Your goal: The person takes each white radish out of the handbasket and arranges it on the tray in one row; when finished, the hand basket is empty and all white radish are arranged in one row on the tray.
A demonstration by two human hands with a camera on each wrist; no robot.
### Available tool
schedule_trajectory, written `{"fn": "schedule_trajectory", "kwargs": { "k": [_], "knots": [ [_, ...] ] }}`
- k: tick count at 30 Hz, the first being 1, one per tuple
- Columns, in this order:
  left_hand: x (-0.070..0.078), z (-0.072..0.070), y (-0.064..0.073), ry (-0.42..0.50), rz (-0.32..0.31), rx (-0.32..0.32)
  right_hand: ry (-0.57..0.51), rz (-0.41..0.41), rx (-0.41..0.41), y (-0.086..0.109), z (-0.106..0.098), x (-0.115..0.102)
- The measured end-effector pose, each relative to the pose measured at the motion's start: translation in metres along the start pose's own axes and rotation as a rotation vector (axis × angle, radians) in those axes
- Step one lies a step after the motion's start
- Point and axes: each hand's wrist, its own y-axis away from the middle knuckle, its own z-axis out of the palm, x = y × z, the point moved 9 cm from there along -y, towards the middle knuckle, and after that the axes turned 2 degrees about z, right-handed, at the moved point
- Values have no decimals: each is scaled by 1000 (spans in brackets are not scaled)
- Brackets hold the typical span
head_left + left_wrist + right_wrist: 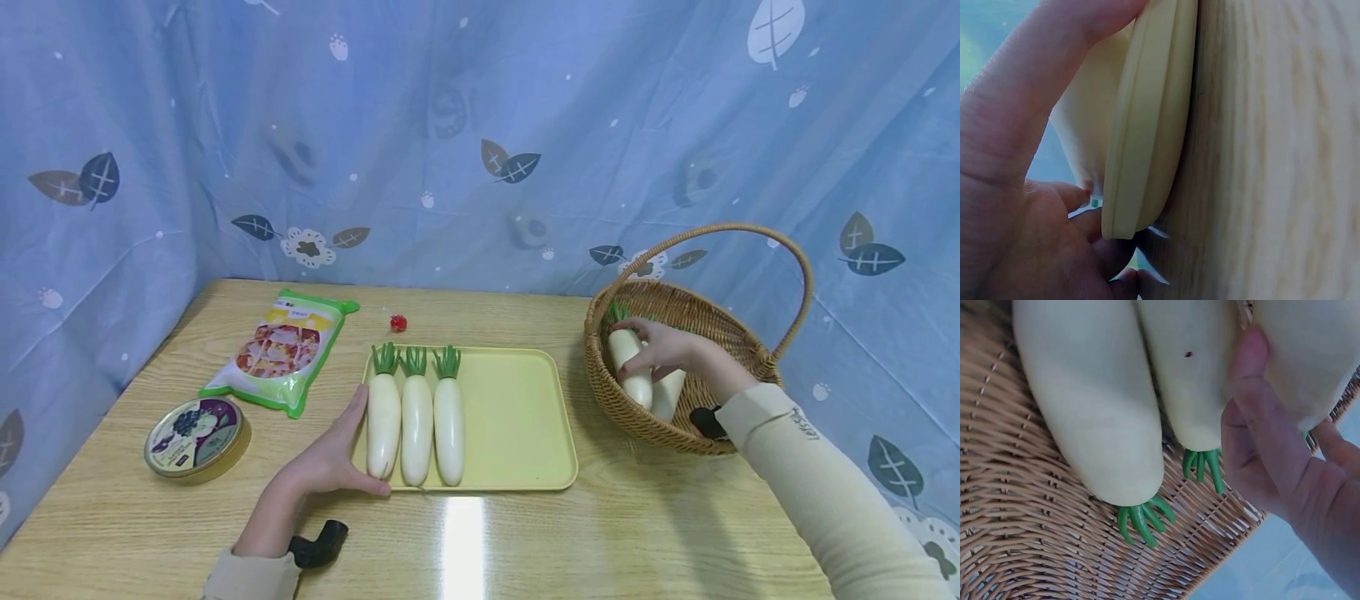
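In the head view, three white radishes with green tops lie side by side on the left half of a yellow tray (pixel 517 417): the left radish (pixel 384 425), the middle radish (pixel 417 429) and the right radish (pixel 449 429). My left hand (pixel 330 458) is spread around the tray's near left corner, thumb at the front edge, fingers along the left side. At the right, my right hand (pixel 663 346) reaches into a wicker basket (pixel 611 396) and grips a white radish (pixel 1310 356) between thumb and fingers. Two more radishes (pixel 1094 406) lie beside it in the right wrist view.
A green-edged food packet (pixel 281 350) and a round tin (pixel 195 437) lie left of the tray. Behind the tray is a small red object (pixel 398 322). The basket's tall handle (pixel 795 250) arches over its opening. A blue patterned curtain (pixel 420 125) hangs behind the table.
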Motion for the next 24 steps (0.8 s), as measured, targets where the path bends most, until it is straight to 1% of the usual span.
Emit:
{"fn": "schedule_trajectory", "kwargs": {
  "k": [4,9,15,21,24],
  "knots": [
    [0,0,0,2,-4,-2,-40,-32,19,8,-7,-3],
    [0,0,1,-2,-10,-3,-80,-67,23,18,-14,-8],
    [-1,0,2,-11,-12,-4,-47,-104,32,29,-16,-15],
    [0,0,1,-9,-5,-2,-104,-116,31,40,-17,-22],
    [0,0,1,-12,-7,-2,-92,-122,42,45,-16,-25]
  ]
}}
